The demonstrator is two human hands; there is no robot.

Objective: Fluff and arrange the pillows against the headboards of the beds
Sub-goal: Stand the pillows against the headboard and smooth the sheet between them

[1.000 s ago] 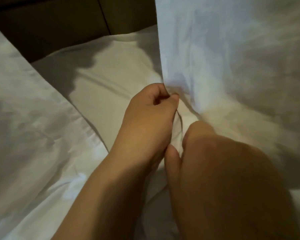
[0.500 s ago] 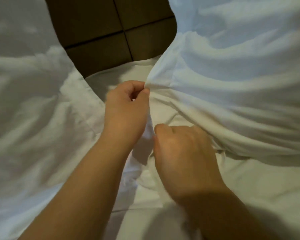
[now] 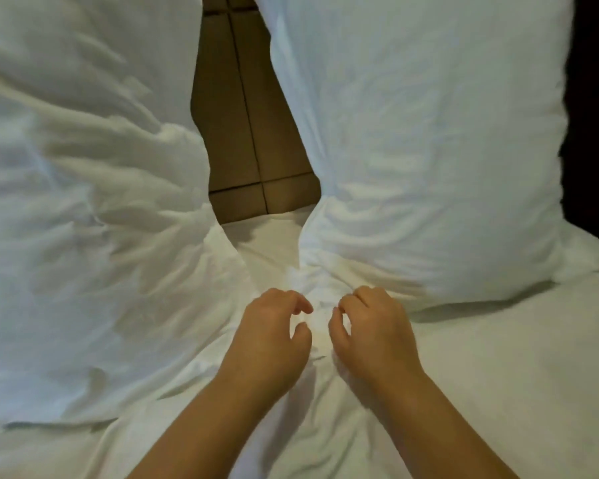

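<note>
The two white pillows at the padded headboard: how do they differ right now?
The left white pillow is heavily creased and slumped; the right white pillow is plumper and smoother. The left one runs off frame; the right one's lower corner bunches near the hands. Both lean against the brown padded headboard.

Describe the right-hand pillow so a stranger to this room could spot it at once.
Start at the brown panelled headboard showing as a gap between two white pillows. The right pillow stands just right of that gap, propped upright. Unlike the crumpled, creased left pillow, it is plump and smooth, its lower corner pinched just beyond the right hand.
</note>
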